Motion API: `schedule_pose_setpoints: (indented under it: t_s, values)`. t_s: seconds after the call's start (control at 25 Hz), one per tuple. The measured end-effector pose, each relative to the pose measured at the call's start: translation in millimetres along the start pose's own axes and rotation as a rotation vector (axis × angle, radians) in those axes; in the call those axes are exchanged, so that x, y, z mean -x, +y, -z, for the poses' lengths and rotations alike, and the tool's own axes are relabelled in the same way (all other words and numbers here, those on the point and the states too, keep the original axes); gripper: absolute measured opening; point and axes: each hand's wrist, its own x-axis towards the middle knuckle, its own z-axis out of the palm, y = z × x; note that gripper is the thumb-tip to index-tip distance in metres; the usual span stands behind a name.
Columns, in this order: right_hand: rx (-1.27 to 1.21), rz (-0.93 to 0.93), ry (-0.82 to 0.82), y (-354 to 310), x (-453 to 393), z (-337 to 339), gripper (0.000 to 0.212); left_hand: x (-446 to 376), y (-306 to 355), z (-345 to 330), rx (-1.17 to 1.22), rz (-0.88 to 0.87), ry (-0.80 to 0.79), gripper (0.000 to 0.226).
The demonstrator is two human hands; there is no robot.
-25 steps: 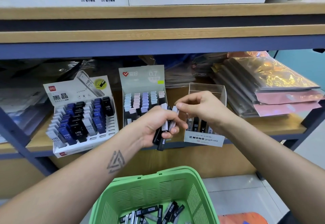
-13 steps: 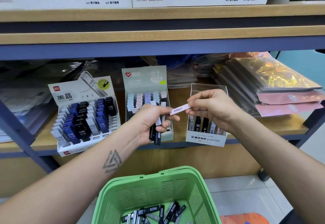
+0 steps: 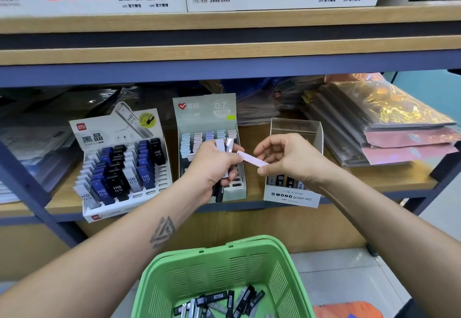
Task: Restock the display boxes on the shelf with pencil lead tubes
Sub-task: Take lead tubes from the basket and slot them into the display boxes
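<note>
Green plastic basket sits low in front of the shelf, with a loose heap of dark and grey lead tubes in its bottom. On the shelf stand 3 display boxes in a row: a white box at the left, partly filled with blue, black and grey tubes marked HB 0.5; a pale green box in the middle marked 0.7, with pastel tubes in its back rows; and a small box at the right marked MONO graph MG, holding a few dark tubes. The left hand grips a bundle of tubes in front of the middle box. The right hand pinches 1 pale tube between thumb and fingers, lying nearly level between the 2 hands.
</note>
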Motion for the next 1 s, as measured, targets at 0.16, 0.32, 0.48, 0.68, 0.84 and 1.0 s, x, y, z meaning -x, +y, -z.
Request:
schedule_pose_setpoints:
  t_s: [0.16,0.32,0.48,0.68,0.84,1.0]
  values:
    - [0.142,0.081,0.031,-5,2,-9,0.022,-1,1,-2,-0.071,-0.042,0.009,0.015]
    - [0.513,0.238,0.129,-5,2,-15,0.002,1,2,-4,-0.036,-0.026,-0.043,0.02]
    - [0.081,0.051,0.123,-8,3,2,0.032,0,1,-2,0.036,0.022,-0.054,0.021]
    - [-0.135,0.053,0.133,-7,6,4,0.036,5,-4,-8,-0.066,0.056,-0.153,0.01]
    - [-0.118,0.07,0.178,-11,7,5,0.022,9,-2,-10,-0.131,-0.005,-0.174,0.004]
    - [-0.187,0.065,0.176,-21,2,20,0.015,9,2,-1,-0.088,-0.029,-0.175,0.003]
